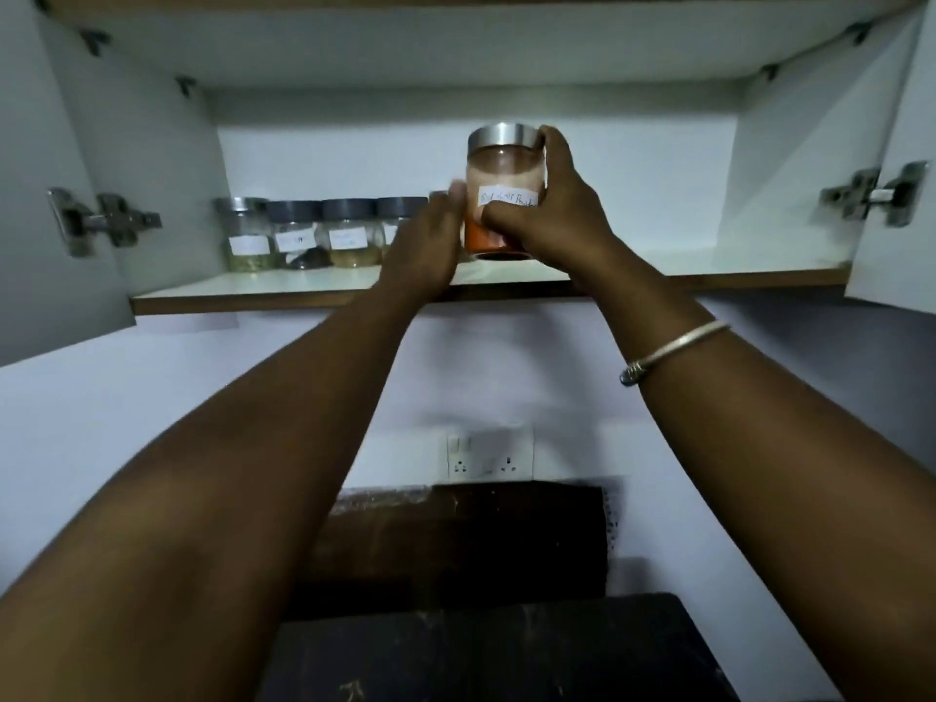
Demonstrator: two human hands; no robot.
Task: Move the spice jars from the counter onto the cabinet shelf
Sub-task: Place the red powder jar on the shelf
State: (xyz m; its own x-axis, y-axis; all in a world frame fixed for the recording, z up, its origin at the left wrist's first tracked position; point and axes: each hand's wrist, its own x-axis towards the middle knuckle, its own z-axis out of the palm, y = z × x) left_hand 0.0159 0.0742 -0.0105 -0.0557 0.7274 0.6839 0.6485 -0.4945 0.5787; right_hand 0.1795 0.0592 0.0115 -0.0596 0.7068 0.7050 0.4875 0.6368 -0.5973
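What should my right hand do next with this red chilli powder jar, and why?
Probably lower the red chilli powder jar straight down onto the cabinet shelf. The right hand grips it with its base seemingly just above the shelf, beside the end of the row of labelled spice jars, where the blurred left hand is.

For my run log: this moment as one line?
phase: shelving | right hand: grips red-powder jar over shelf | left hand: open beside jar | shelf: labelled jars at left

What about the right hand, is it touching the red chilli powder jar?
Touching. The head view shows the right hand curled round the red chilli powder jar, gripping it.
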